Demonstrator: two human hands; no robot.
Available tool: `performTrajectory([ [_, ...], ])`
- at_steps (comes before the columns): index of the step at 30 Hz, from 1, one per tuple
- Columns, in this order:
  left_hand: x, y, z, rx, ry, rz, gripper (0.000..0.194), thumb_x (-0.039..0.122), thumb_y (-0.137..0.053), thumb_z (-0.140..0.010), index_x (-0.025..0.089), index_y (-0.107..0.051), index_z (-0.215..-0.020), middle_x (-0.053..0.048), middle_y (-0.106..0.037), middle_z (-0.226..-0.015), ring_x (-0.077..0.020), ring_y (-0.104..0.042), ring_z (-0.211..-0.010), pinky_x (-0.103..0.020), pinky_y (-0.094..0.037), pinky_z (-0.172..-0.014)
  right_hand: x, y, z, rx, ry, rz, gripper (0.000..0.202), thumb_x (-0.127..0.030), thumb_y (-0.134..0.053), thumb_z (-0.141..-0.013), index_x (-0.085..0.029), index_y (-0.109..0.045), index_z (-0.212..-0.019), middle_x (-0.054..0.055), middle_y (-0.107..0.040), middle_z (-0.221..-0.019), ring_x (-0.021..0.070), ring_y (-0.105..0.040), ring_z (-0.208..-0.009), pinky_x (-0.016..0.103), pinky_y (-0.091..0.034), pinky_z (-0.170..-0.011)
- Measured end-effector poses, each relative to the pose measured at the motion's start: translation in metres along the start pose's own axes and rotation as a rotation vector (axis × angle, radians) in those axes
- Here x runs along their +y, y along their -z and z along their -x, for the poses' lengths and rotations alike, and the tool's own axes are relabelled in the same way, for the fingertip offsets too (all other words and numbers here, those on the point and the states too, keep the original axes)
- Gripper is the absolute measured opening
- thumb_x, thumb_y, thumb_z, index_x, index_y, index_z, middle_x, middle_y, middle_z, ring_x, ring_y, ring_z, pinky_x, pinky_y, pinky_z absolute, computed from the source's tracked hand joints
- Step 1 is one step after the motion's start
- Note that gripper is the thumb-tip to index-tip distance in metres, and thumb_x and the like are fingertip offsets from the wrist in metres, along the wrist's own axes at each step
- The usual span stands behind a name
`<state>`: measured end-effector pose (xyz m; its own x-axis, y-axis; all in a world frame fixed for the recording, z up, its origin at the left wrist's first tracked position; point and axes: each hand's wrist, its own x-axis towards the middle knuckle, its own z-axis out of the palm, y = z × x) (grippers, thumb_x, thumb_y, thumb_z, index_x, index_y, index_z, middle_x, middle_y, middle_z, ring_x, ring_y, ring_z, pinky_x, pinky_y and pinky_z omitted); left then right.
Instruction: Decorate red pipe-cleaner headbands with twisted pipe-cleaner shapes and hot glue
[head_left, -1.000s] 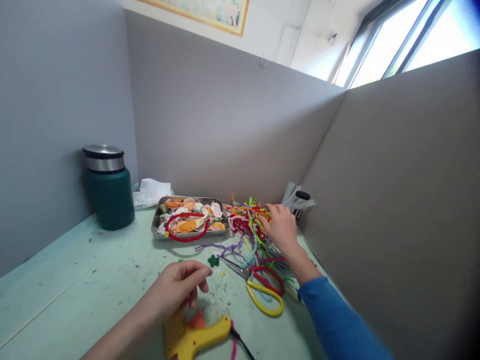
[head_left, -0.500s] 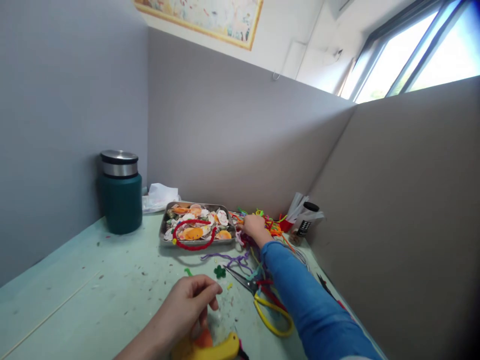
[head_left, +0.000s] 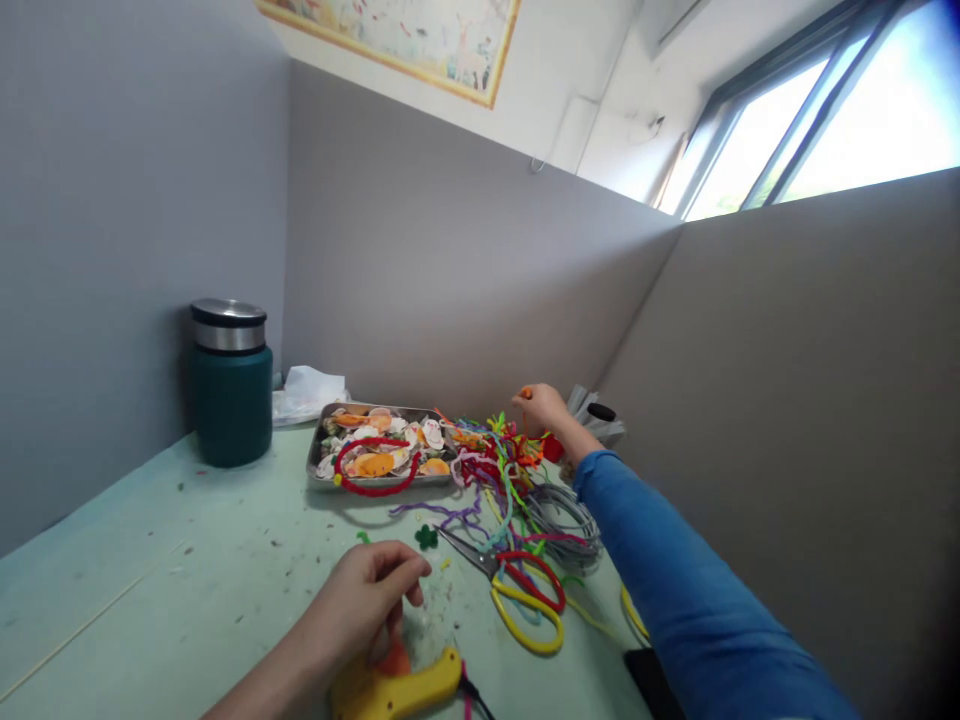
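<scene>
My right hand is raised over the far right of the desk, fingers pinched on a small orange piece, which looks like a bit of pipe cleaner. Below it lies a tangled heap of coloured pipe cleaners. My left hand hovers near the front with fingers curled in; whatever they may hold is hidden. Right under it is a yellow glue gun, with an orange part by the fingers. Scissors with red and yellow handles lie slightly open, tips near a green flower shape.
A metal tray of shells stands at the back, a bent red pipe cleaner across its front. A green flask is at the left. Coiled grey wire and a black-lidded jar are at the right. A thin stick lies left.
My right hand has lifted out of the pipe cleaner heap and moved right and up, now with an orange piece in its fingers. My left hand stays by the glue gun. The view has shifted slightly.
</scene>
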<state>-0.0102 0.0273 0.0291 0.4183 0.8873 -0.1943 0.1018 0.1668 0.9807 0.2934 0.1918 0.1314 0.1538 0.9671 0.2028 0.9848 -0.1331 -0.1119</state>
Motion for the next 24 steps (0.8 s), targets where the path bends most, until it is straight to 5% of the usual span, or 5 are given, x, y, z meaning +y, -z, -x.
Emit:
performTrajectory([
  [7,0.002,0.001,0.002,0.006,-0.044,-0.043,0.029,0.045,-0.057,-0.071,0.016,-0.061,-0.069,0.000,-0.061,-0.060,-0.0078,-0.045,-0.037,-0.020,-0.029,-0.037,-0.018,-0.009,0.016,-0.053,0.040,0.056,0.028,-0.030,-0.052,-0.090,-0.017,-0.054,-0.114,0.008,-0.056,-0.116,0.0204,-0.058,-0.096,0.040,-0.050,-0.080],
  [12,0.004,0.001,0.006,0.005,-0.112,-0.127,0.032,0.046,-0.052,-0.076,0.016,-0.060,-0.070,0.000,-0.060,-0.061,-0.0092,-0.046,-0.037,-0.021,-0.031,-0.039,-0.050,-0.044,0.026,-0.189,0.082,0.101,0.027,-0.029,-0.052,-0.090,-0.017,-0.055,-0.114,0.008,-0.056,-0.116,0.0200,-0.058,-0.096,0.039,-0.050,-0.080],
  [18,0.000,0.005,0.004,0.041,-0.159,-0.153,0.031,0.043,-0.050,-0.079,0.015,-0.062,-0.073,-0.001,-0.060,-0.062,-0.0098,-0.049,-0.041,-0.021,-0.033,-0.042,-0.074,-0.087,0.031,-0.205,0.053,0.070,0.029,-0.029,-0.053,-0.090,-0.016,-0.053,-0.115,0.008,-0.056,-0.116,0.0203,-0.059,-0.096,0.040,-0.050,-0.080],
  [24,0.001,0.007,0.003,0.058,-0.157,-0.142,0.030,0.042,-0.049,-0.081,0.015,-0.061,-0.074,-0.002,-0.061,-0.065,-0.0087,-0.048,-0.041,-0.021,-0.033,-0.042,-0.051,-0.057,0.002,-0.078,-0.015,-0.162,0.027,-0.029,-0.052,-0.090,-0.017,-0.054,-0.114,0.008,-0.056,-0.116,0.0199,-0.058,-0.096,0.039,-0.050,-0.080],
])
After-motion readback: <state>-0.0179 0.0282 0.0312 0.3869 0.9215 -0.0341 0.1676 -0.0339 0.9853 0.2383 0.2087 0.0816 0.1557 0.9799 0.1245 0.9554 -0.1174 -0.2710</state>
